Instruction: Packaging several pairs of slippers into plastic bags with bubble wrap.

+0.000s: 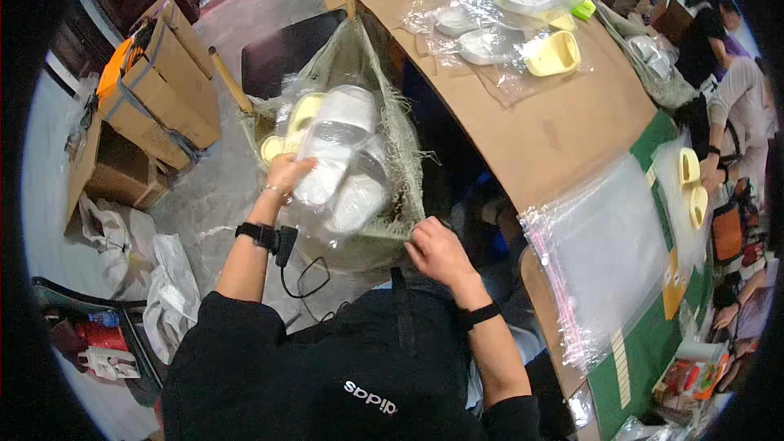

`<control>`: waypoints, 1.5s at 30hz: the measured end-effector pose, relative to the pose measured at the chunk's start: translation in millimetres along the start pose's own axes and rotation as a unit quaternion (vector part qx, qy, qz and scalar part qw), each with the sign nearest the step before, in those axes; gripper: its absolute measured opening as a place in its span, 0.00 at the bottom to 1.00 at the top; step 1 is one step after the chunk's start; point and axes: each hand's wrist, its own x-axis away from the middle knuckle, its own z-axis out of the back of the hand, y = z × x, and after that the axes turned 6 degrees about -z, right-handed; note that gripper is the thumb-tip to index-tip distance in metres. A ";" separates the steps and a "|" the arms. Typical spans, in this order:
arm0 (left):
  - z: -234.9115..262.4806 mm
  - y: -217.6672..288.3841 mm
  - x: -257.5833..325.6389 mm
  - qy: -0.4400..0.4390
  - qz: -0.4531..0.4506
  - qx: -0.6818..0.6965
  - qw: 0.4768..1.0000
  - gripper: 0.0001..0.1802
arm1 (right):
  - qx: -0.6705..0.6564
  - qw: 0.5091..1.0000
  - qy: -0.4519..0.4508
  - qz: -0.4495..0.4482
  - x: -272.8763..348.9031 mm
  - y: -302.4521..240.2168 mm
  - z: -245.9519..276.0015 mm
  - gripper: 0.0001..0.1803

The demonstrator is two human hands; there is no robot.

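Observation:
A pair of white slippers [322, 171] in a clear plastic bag is in my left hand [286, 178], which grips the bag's left edge over the mouth of a woven sack [406, 184]. More bagged white slippers [359, 204] and a pale yellow pair [304, 114] show inside the sack, partly covered by the clear plastic. My right hand [441, 251] is closed at the sack's near right corner, its fingers pinching the rim. The sack's depth is hidden under the bags.
To the right, a cardboard-topped table [563, 131] bears bagged white and yellow slippers [554, 54] and a stack of clear bags [608, 253]. Cardboard boxes [167, 86] stand left on the floor. A wooden pole [230, 82] sticks up by the sack. People sit at the far right.

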 end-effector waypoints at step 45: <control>-253.8 320.3 -138.9 -0.116 -0.062 0.403 0.905 0.57 | 0.076 0.984 -0.055 -0.150 30.4 56.4 -12.5 0.12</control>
